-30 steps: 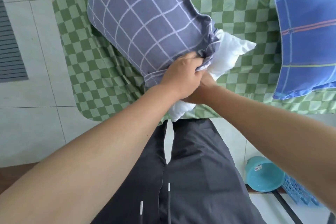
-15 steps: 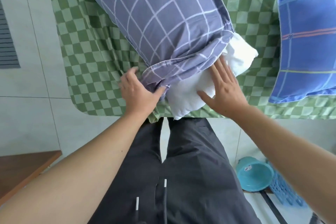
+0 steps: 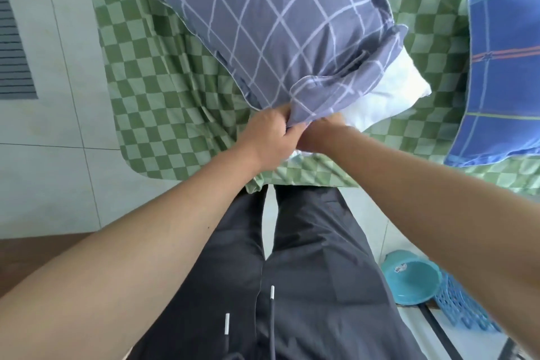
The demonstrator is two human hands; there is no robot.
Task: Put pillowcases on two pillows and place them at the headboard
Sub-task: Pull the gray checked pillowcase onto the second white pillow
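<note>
Moved back together at the pillowcase's open edge since half a second ago, when both lay apart and flat: left hand and right hand. Spread across the upper frame, a bed under a green checked sheet, its near edge at the legs. Lying on it at a slant, a white pillow, mostly inside a grey-violet pillowcase with a thin white grid; one bare corner poking out on the right, a further white patch showing beneath the hands. Bunched and folded over at the near end, the case's hem. Closed around that hem, the left grip, fingers curled into the fabric. Tucked under the same hem and largely hidden by the cloth and the left hand, the right grip: cannot tell whether open or closed. Resting well apart at the right edge of the bed, a second pillow in a blue plaid case. Filling the lower frame, dark trousers with white-tipped drawcords. On the tiled floor at lower right, a teal basin beside a blue basket.
</note>
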